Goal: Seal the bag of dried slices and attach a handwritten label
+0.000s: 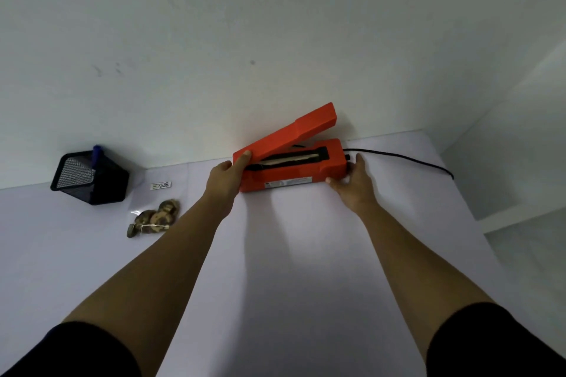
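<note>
An orange heat sealer (294,176) stands at the back of the white table, its lid arm raised and the sealing strip showing. My left hand (225,180) grips the sealer's left end, thumb on the lid's near corner. My right hand (352,179) holds the sealer's right end, fingers curled round the corner. A clear bag of dried brown slices (154,219) lies flat to the left, apart from both hands. A small white label (161,185) lies just behind the bag.
A black mesh pen holder (88,177) with a blue pen stands at the back left. The sealer's black cord (407,159) runs right along the wall. The table (291,269) ends at the right, with a drop beyond its edge.
</note>
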The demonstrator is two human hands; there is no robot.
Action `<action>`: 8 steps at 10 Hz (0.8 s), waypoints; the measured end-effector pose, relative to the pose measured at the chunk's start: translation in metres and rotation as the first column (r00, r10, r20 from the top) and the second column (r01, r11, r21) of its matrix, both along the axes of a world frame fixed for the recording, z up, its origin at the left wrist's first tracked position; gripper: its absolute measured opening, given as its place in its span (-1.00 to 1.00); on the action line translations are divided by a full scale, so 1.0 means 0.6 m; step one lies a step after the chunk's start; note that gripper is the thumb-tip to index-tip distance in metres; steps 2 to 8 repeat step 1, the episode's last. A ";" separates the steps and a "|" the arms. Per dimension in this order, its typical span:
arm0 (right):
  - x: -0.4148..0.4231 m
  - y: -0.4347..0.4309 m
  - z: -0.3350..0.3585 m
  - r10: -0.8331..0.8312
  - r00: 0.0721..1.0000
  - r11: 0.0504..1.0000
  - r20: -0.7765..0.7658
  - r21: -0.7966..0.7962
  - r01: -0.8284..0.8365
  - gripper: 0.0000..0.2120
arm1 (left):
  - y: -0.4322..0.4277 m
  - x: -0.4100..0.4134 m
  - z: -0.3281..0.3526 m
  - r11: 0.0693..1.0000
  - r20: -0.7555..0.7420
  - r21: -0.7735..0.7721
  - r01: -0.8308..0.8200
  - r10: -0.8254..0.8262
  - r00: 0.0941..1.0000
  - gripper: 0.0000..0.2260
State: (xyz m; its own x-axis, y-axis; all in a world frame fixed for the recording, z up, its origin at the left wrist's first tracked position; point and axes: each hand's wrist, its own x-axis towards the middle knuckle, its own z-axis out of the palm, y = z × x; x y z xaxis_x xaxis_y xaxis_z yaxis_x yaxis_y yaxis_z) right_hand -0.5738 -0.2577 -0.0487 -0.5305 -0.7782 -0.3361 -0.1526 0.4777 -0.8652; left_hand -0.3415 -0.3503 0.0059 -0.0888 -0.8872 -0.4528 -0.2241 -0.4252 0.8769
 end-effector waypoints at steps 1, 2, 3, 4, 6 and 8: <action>0.022 0.021 0.010 -0.022 0.994 0.998 -0.108 0.050 0.028 -0.11 | 0.007 0.010 -0.001 1.000 0.071 0.000 0.026 -0.026 0.997 -0.10; 0.022 0.021 0.010 -0.022 0.994 0.998 -0.108 0.050 0.028 -0.11 | 0.007 0.010 -0.001 1.000 0.071 0.000 0.026 -0.026 0.997 -0.10; 0.022 0.021 0.010 -0.022 0.994 0.998 -0.108 0.050 0.028 -0.11 | 0.007 0.010 -0.001 1.000 0.071 0.000 0.026 -0.026 0.997 -0.10; 0.022 0.021 0.010 -0.022 0.994 0.998 -0.108 0.050 0.028 -0.11 | 0.007 0.010 -0.001 1.000 0.071 0.000 0.026 -0.026 0.997 -0.10; 0.022 0.021 0.010 -0.022 0.994 0.998 -0.108 0.050 0.028 -0.11 | 0.007 0.010 -0.001 1.000 0.071 0.000 0.026 -0.026 0.997 -0.10; 0.022 0.021 0.010 -0.022 0.994 0.998 -0.108 0.050 0.028 -0.11 | 0.007 0.010 -0.001 1.000 0.071 0.000 0.026 -0.026 0.997 -0.10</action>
